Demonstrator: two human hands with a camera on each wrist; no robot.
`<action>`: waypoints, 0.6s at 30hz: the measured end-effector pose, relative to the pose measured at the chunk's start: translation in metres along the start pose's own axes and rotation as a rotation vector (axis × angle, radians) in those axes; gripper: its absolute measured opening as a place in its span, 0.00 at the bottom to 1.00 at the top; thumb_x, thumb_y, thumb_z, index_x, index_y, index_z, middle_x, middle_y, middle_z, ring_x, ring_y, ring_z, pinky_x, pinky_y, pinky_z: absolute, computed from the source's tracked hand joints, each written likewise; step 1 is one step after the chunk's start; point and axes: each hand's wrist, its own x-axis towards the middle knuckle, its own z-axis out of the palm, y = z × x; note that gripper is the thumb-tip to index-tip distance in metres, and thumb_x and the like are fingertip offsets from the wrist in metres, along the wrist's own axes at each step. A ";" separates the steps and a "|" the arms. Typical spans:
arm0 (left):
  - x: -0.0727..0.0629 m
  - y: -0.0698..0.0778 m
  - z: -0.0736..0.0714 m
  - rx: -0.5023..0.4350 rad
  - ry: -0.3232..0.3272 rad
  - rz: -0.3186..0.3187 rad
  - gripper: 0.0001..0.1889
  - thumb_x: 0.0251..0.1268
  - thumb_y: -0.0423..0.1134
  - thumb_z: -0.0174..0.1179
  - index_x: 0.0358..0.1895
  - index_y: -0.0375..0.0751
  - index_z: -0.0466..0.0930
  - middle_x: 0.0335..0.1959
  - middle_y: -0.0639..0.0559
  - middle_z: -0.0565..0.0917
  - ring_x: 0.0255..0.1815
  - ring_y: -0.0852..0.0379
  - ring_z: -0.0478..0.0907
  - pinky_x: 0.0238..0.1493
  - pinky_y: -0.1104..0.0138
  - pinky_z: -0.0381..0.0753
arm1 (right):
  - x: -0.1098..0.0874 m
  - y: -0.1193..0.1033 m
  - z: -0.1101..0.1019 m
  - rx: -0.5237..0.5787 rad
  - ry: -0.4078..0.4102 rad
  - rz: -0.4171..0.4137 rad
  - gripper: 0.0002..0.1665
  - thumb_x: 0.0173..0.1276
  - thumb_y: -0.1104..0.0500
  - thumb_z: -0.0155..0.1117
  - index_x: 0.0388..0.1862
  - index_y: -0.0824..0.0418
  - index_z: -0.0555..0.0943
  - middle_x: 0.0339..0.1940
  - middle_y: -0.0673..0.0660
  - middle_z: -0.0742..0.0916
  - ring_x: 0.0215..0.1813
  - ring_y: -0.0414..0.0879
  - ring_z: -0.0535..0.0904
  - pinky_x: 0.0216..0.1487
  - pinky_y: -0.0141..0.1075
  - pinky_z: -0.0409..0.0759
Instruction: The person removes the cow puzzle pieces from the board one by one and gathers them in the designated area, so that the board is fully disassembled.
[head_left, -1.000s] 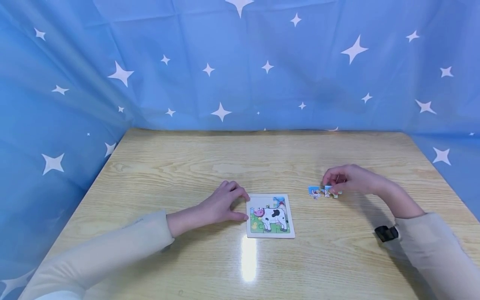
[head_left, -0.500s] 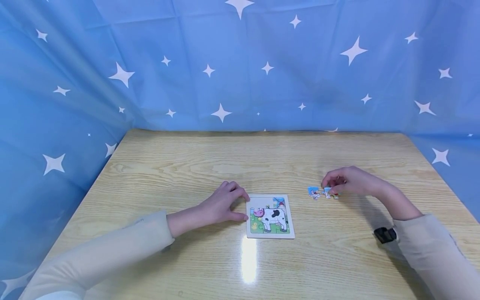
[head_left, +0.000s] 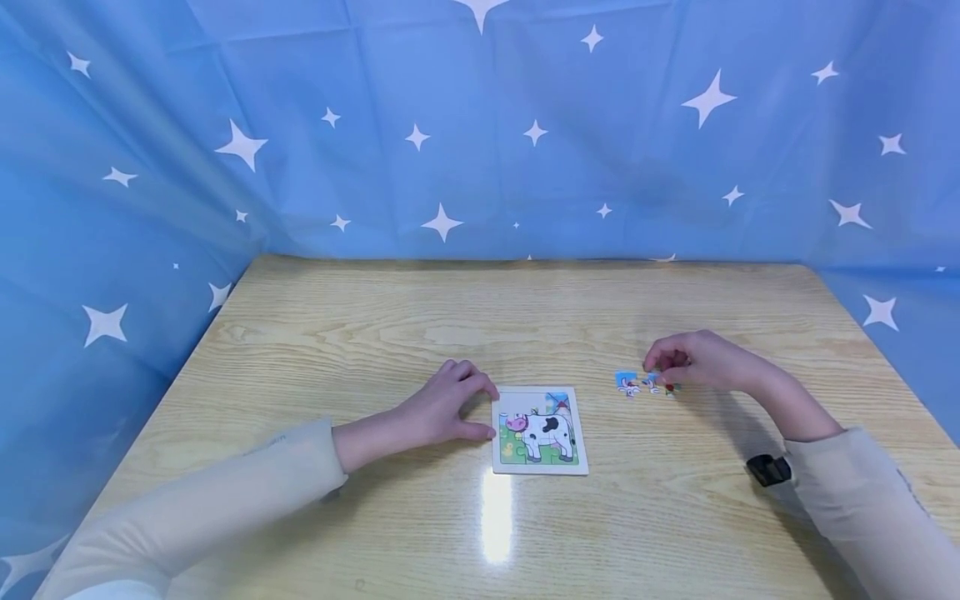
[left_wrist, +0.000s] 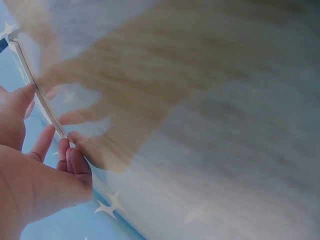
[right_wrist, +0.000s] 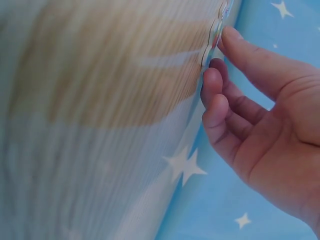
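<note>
A square cow jigsaw puzzle (head_left: 546,433) in a pale tray lies flat on the table, its upper left part bare. My left hand (head_left: 450,408) is at its left side, thumb and forefinger spread apart and touching the tray's edge (left_wrist: 42,97). Farther right, my right hand (head_left: 701,360) has curled fingers and pinches a blue-and-white puzzle piece (head_left: 650,381) at the table surface; fingers partly cover it. Beside it lie another blue puzzle piece (head_left: 626,382) on the left and a red-and-green piece (head_left: 670,389), partly hidden under the hand.
The wooden table (head_left: 375,317) runs back to a blue star-printed curtain (head_left: 480,150). A bright glare spot (head_left: 497,517) shows below the tray. A black strap (head_left: 768,470) is at my right wrist.
My right hand stays almost in place. Under it, the puzzle pieces have shifted slightly, and the red-and-green one shows more. My left hand and the tray hold still.
</note>
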 end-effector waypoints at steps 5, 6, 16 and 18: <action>0.001 -0.001 -0.001 -0.006 0.002 0.002 0.22 0.67 0.42 0.81 0.59 0.42 0.85 0.57 0.46 0.81 0.58 0.48 0.71 0.64 0.53 0.75 | 0.003 -0.007 0.003 -0.021 0.024 -0.022 0.06 0.76 0.68 0.73 0.47 0.60 0.88 0.32 0.43 0.85 0.32 0.38 0.79 0.36 0.36 0.77; 0.001 -0.001 -0.001 -0.006 0.003 0.003 0.22 0.67 0.42 0.81 0.59 0.42 0.85 0.57 0.46 0.81 0.58 0.48 0.71 0.64 0.53 0.75 | 0.004 -0.009 0.004 -0.023 0.026 -0.029 0.06 0.76 0.68 0.73 0.47 0.59 0.88 0.32 0.43 0.86 0.31 0.38 0.79 0.35 0.36 0.77; 0.000 -0.001 -0.001 0.003 0.005 0.016 0.21 0.67 0.43 0.80 0.59 0.42 0.85 0.56 0.47 0.81 0.58 0.48 0.71 0.64 0.54 0.75 | 0.014 -0.023 0.011 0.051 -0.028 -0.058 0.05 0.79 0.67 0.71 0.48 0.59 0.88 0.33 0.45 0.86 0.26 0.40 0.74 0.29 0.34 0.75; -0.001 -0.001 -0.001 0.006 0.007 0.018 0.22 0.67 0.43 0.80 0.59 0.42 0.85 0.56 0.47 0.81 0.58 0.48 0.71 0.65 0.54 0.75 | 0.017 -0.026 0.011 0.060 -0.043 -0.074 0.05 0.79 0.67 0.70 0.48 0.58 0.88 0.32 0.45 0.85 0.25 0.40 0.73 0.28 0.34 0.75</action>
